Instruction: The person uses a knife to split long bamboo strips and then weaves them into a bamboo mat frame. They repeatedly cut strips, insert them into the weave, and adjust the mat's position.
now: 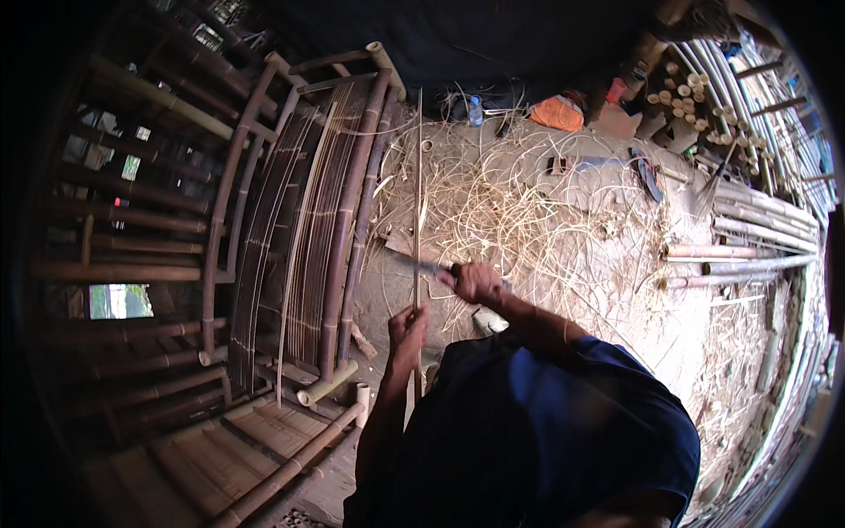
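Observation:
My left hand (409, 325) is closed around a long, thin bamboo strip (419, 167), which runs away from me with its far end near the dark cloth. In my right hand (475, 282) is a knife (421, 264), its blade pointing left and lying across the strip a little beyond my left fingers. Whether the edge bites into the bamboo is too small to tell. The right fingers wrap the handle, so most of it is hidden.
Pale shavings (493, 202) litter the ground ahead. A bamboo bench (321, 229) with loose strips stands on the left. Farther off are a plastic bottle (475, 112), an orange bag (558, 113) and a sandal (646, 174). Bamboo poles (739, 266) lie stacked at right.

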A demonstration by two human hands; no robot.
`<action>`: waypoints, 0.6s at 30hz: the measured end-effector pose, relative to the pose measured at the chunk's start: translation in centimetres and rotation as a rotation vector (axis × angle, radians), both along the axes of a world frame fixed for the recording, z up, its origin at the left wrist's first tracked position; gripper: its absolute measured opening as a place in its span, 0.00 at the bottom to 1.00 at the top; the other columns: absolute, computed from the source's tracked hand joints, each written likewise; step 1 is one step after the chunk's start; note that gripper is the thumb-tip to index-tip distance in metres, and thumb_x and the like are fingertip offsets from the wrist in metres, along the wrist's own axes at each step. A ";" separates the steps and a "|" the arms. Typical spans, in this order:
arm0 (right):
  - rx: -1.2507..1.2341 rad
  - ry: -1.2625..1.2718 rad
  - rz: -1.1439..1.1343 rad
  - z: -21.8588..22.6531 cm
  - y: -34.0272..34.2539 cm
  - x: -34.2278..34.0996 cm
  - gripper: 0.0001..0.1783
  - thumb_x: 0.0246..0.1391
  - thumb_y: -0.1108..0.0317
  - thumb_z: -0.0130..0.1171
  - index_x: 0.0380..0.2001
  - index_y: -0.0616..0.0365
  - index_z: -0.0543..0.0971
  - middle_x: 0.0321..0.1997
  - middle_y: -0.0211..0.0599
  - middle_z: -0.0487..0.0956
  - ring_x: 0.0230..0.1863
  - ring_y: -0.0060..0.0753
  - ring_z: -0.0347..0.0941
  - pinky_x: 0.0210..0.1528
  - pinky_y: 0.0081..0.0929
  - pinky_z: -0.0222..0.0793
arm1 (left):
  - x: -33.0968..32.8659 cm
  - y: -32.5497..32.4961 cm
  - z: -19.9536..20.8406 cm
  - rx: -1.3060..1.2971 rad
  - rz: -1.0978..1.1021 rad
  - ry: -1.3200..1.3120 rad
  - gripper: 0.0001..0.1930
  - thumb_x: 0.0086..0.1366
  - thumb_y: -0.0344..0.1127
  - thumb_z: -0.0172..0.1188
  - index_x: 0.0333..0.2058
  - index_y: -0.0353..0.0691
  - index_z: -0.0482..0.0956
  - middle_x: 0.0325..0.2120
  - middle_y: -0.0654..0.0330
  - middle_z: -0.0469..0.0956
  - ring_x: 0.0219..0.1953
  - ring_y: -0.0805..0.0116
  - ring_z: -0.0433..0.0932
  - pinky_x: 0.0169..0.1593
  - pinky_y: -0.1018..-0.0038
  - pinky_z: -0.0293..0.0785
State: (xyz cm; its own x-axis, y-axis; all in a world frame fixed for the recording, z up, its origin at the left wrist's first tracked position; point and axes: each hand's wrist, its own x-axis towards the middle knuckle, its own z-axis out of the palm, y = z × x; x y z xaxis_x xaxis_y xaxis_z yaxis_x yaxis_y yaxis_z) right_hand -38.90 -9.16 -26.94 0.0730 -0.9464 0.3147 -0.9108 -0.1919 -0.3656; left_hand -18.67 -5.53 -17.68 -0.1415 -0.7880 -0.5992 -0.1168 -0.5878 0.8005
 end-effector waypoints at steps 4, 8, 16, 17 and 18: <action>0.326 -0.114 0.053 4.1 -7.1 -5.9 0.37 0.59 0.32 0.44 0.26 0.58 0.81 0.16 0.46 0.76 0.21 0.49 0.77 0.24 0.41 0.71 | 2.1 3.7 4.7 -0.142 -0.084 -0.042 0.20 0.65 0.32 0.58 0.54 0.33 0.74 0.16 0.76 0.63 0.16 0.88 0.59 0.19 0.85 0.53; 0.038 0.039 0.008 7.1 -12.2 -8.1 0.32 0.59 0.35 0.48 0.20 0.53 0.78 0.17 0.41 0.77 0.20 0.43 0.76 0.23 0.37 0.71 | 3.5 5.4 9.3 -0.235 -0.058 -0.124 0.19 0.63 0.31 0.60 0.53 0.34 0.75 0.15 0.76 0.62 0.16 0.89 0.58 0.19 0.84 0.53; -0.846 0.294 0.143 10.5 -13.2 -3.8 0.35 0.62 0.34 0.41 0.10 0.46 0.68 0.10 0.24 0.63 0.10 0.20 0.58 0.11 0.24 0.53 | 6.5 11.4 12.0 -0.103 0.196 -0.126 0.12 0.62 0.26 0.59 0.45 0.37 0.80 0.13 0.76 0.62 0.14 0.88 0.58 0.16 0.84 0.52; -0.554 0.145 0.251 10.1 -12.9 -3.2 0.34 0.62 0.34 0.40 0.12 0.47 0.67 0.11 0.24 0.63 0.11 0.20 0.57 0.11 0.22 0.51 | 6.9 11.9 11.6 -0.221 0.076 -0.254 0.13 0.62 0.27 0.60 0.46 0.35 0.80 0.16 0.72 0.70 0.15 0.86 0.63 0.18 0.83 0.58; -0.809 0.304 0.097 8.0 -15.2 -4.8 0.33 0.63 0.34 0.40 0.15 0.47 0.67 0.14 0.24 0.64 0.11 0.19 0.56 0.12 0.21 0.53 | 7.5 13.3 11.3 -0.253 0.020 -0.343 0.13 0.62 0.27 0.61 0.47 0.34 0.79 0.19 0.70 0.73 0.17 0.85 0.66 0.20 0.82 0.61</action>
